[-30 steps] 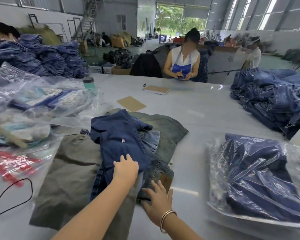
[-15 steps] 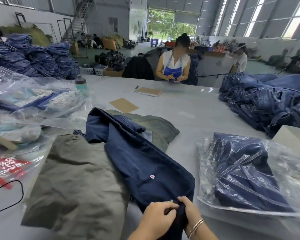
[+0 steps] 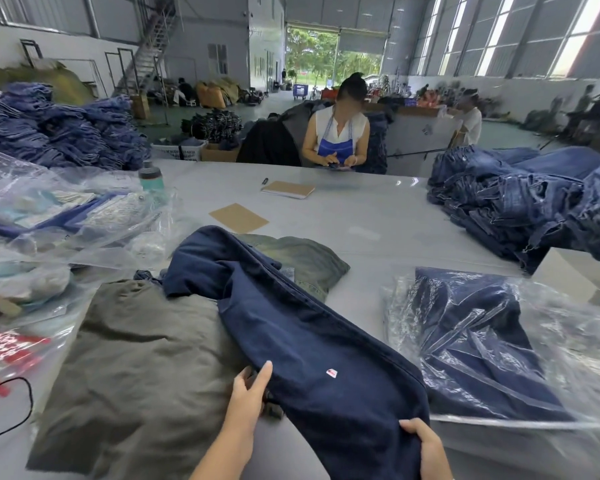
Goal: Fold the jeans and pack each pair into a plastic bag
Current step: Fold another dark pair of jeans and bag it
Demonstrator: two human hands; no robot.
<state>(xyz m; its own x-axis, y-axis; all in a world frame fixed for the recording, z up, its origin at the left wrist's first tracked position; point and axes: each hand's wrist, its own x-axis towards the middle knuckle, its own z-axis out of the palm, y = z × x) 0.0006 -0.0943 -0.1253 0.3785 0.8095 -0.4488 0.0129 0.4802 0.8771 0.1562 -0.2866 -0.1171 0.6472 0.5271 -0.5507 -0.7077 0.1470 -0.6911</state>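
A dark navy pair of jeans (image 3: 312,344) with a small red-and-white tag lies stretched diagonally across the grey table (image 3: 378,216). My left hand (image 3: 248,393) holds its left edge near me, thumb on top of the cloth. My right hand (image 3: 426,448) grips the waist end at the bottom right. Under the navy pair lie an olive-grey garment (image 3: 136,368) and a greenish pair of jeans (image 3: 305,261). To the right sits a clear plastic bag (image 3: 492,344) holding folded dark jeans.
Crumpled plastic bags (image 3: 66,220) and a teal bottle (image 3: 150,176) crowd the left. A pile of blue jeans (image 3: 534,202) fills the right. A cardboard sheet (image 3: 238,218) and notebook (image 3: 288,189) lie mid-table. A person (image 3: 336,133) sits at the far side. A black cable (image 3: 11,410) loops at left.
My hands have spread apart from one spot on the waist end: the left now holds the left edge, the right the near end. The navy jeans lie flatter and wider.
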